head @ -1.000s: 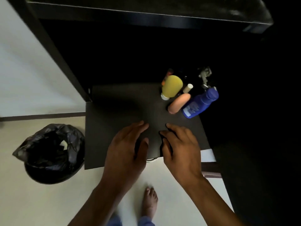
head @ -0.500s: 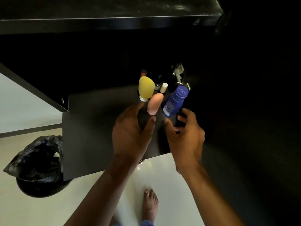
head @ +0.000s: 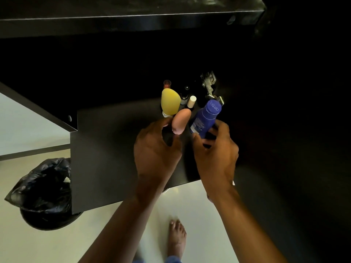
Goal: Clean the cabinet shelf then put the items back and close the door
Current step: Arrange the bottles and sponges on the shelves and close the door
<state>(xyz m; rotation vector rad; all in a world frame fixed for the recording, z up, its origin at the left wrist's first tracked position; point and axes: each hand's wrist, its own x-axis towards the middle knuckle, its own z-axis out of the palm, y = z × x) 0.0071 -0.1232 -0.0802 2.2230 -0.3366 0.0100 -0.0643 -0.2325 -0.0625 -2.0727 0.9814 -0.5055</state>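
Note:
A black cabinet shelf (head: pixel 106 149) juts out toward me, and toiletries stand at its far right corner. My left hand (head: pixel 155 149) pinches the base of a peach squeeze bottle (head: pixel 181 120). Just behind that stands a yellow squeeze bottle (head: pixel 169 103). My right hand (head: pixel 216 149) is wrapped around the lower part of a blue lotion bottle (head: pixel 206 118). A small cream-capped bottle (head: pixel 191 101), a dark little bottle (head: pixel 184 95) and a red-capped one (head: pixel 167 84) stand further back in the shadow.
A metal door hinge (head: pixel 209 84) sits at the cabinet's right side behind the blue bottle. A bin lined with a black bag (head: pixel 43 192) stands on the pale floor at left. My bare foot (head: pixel 176 238) is below the shelf. The cabinet top (head: pixel 133 18) overhangs.
Both hands moved from the shelf's front edge up to the bottles. The left took hold of the peach bottle and the right closed around the blue one.

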